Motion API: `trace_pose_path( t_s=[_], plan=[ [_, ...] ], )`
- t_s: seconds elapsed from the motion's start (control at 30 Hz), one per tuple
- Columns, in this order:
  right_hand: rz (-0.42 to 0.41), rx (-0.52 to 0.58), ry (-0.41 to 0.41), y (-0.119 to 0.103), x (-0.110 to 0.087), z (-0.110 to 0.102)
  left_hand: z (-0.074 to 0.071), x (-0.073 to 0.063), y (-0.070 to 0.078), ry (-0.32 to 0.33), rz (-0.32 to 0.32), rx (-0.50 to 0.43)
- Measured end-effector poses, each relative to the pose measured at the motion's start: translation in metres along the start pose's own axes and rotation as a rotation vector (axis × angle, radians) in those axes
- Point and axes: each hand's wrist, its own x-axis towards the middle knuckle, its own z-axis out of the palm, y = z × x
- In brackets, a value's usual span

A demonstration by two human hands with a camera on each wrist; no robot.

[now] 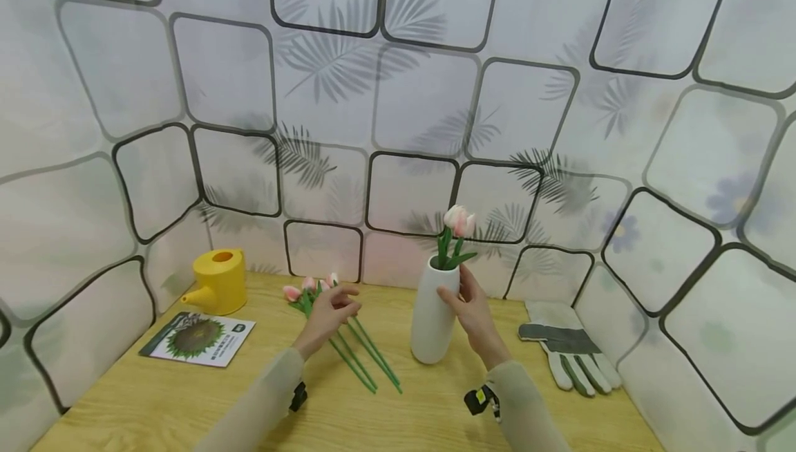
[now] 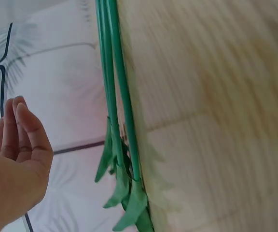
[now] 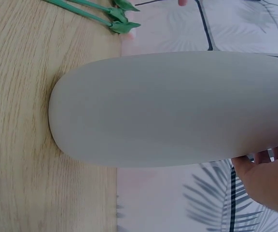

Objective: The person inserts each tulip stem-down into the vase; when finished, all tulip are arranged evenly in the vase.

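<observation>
A tall white vase (image 1: pixel 433 317) stands on the table with pink-and-white tulips (image 1: pixel 460 222) in its mouth. My right hand (image 1: pixel 475 310) holds the vase near its top from the right side; the right wrist view shows the fingers (image 3: pixel 264 157) against its wall. Several more pink tulips (image 1: pixel 367 348) lie on the table left of the vase, heads toward the wall. Over their leaves and heads is my left hand (image 1: pixel 329 314), fingers loosely bent with nothing in them. In the left wrist view that hand stands apart from the green stems (image 2: pixel 112 82).
At the back left stands a yellow watering can (image 1: pixel 220 283), with a seed packet (image 1: pixel 199 339) showing a sunflower in front of it. Grey-and-white work gloves (image 1: pixel 569 348) lie at the right. A patterned curtain-like wall (image 1: pixel 410 193) closes off the table's back and sides.
</observation>
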Motion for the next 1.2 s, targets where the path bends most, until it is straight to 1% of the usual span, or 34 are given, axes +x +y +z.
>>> trace_pose_path(
  t_s=[0.17, 0.3, 0.5, 0.57, 0.6, 0.73, 0.83, 0.87, 0.93, 1.0, 1.07, 1.13, 1.2],
  plan=[
    [-0.005, 0.001, 0.012, 0.0, -0.001, 0.0, -0.014, -0.004, -0.008, -0.058, -0.019, 0.03],
    [0.007, 0.0, 0.015, -0.001, -0.002, 0.001, -0.026, -0.007, -0.011, -0.116, -0.055, 0.046],
    [0.006, -0.004, 0.01, 0.0, -0.002, 0.001, -0.045, -0.007, -0.017, -0.189, -0.101, 0.081],
    [0.008, 0.003, 0.011, 0.0, -0.002, 0.0, -0.05, -0.007, -0.018, -0.196, -0.112, 0.104],
    [0.007, 0.006, 0.008, 0.0, -0.002, 0.0, -0.053, -0.006, -0.019, -0.196, -0.122, 0.108],
    [0.019, 0.013, 0.001, -0.005, -0.003, 0.0, -0.062, -0.006, -0.024, -0.21, -0.13, 0.115],
    [0.021, 0.01, 0.006, -0.005, -0.003, 0.0, -0.069, -0.007, -0.026, -0.234, -0.117, 0.146],
    [0.022, 0.008, 0.009, -0.004, -0.003, 0.0, -0.071, -0.008, -0.026, -0.236, -0.122, 0.16],
    [0.017, 0.003, 0.015, 0.0, -0.001, 0.0, -0.074, -0.008, -0.027, -0.237, -0.14, 0.19],
    [0.011, 0.0, 0.015, -0.001, -0.001, 0.0, -0.075, -0.008, -0.027, -0.226, -0.168, 0.214],
    [0.009, -0.003, 0.014, -0.002, -0.001, 0.0, -0.075, -0.006, -0.028, -0.217, -0.21, 0.22],
    [0.005, -0.005, 0.011, -0.002, -0.001, 0.0, -0.074, -0.005, -0.028, -0.208, -0.237, 0.235],
    [0.009, -0.006, 0.012, -0.001, 0.0, 0.0, -0.073, -0.004, -0.028, -0.201, -0.251, 0.27]
  ],
)
